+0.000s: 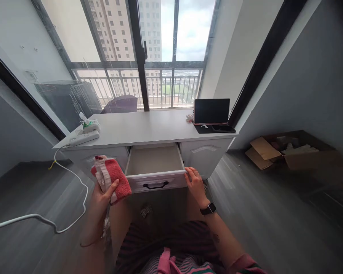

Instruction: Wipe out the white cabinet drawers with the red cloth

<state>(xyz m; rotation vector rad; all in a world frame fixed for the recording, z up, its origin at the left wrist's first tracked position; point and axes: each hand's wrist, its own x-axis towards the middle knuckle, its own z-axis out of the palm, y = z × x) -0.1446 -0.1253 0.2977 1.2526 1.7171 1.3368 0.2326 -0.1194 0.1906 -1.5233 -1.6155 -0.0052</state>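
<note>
A folded red cloth (pixel 119 179) with a white and pink strip along one side is gripped in my left hand (pixel 103 198), thumb across its front. Clear plastic shows around the cloth's far side. To its right, the white desk's middle drawer (pixel 173 179) is pulled out, and its pale inside holds nothing that I can see. My right hand (pixel 196 186), with a dark watch on the wrist, has its fingers hooked over the drawer front's right corner. The black drawer handle (pixel 156 185) is untouched.
On the white desktop (pixel 143 127) stand a power strip (pixel 84 137) with a tissue pack at left, and a tablet (pixel 212 111) on a dark mat at right. A white cable (pixel 84 201) trails over the floor. An open cardboard box (pixel 300 161) lies at right.
</note>
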